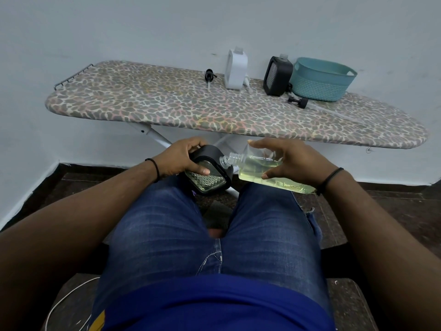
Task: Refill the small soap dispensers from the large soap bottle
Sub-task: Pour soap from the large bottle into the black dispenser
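Note:
My left hand [185, 156] grips a small black-framed glass dispenser [210, 179] above my lap, tilted toward the right. My right hand [288, 161] holds the large clear soap bottle [257, 167], filled with yellowish liquid and lying nearly level. The bottle's uncapped threaded neck [232, 158] meets the dispenser's open neck [223, 161]. On the ironing board [167, 103] stand a white dispenser [236, 68] and another black dispenser [276, 76], both with their pumps off.
A teal woven basket [322, 80] sits at the board's back right. One black pump head [210, 76] lies left of the white dispenser, another [298, 101] in front of the basket. The white board legs [155, 134] stand just past my knees. A white cable [69, 297] runs along the floor.

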